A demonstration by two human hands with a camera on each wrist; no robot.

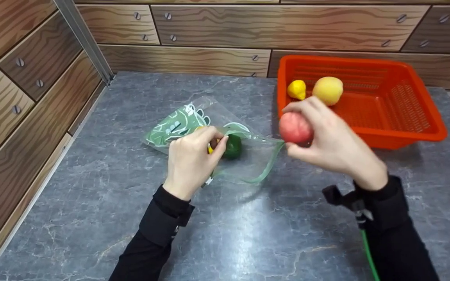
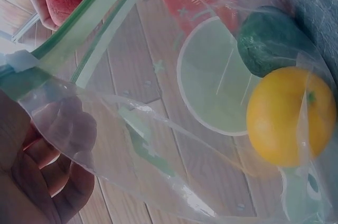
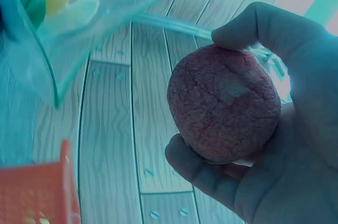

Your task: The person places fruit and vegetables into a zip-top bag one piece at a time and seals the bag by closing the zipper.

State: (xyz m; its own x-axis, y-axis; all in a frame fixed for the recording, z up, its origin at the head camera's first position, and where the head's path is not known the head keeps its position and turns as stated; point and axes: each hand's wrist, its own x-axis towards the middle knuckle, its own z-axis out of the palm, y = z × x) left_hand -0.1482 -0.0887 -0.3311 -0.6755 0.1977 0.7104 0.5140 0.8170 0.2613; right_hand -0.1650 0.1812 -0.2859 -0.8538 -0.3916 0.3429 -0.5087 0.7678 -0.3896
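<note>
the red basket [image 1: 400, 135] sits along the back edge of the bench [image 1: 92, 218], toward its right corner. bench top shows between the clear bag [image 1: 258, 162] and the back edge, with a broad stretch on the near side. the right hand [image 1: 332, 142] grips one red fruit [image 1: 294, 127] beside the bag's mouth, near the basket's front left corner. the left hand's [image 1: 193, 160] narrow grip pinches the bag's rim. one orange fruit [image 2: 288, 118] and one dark green fruit [image 1: 233, 148] lie inside the bag; two yellow fruits [image 1: 328, 89] lie in the basket's left end.

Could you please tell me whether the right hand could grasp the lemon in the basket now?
Probably not: the right hand grips the red fruit, though nothing covers the lemon in the open basket.
</note>
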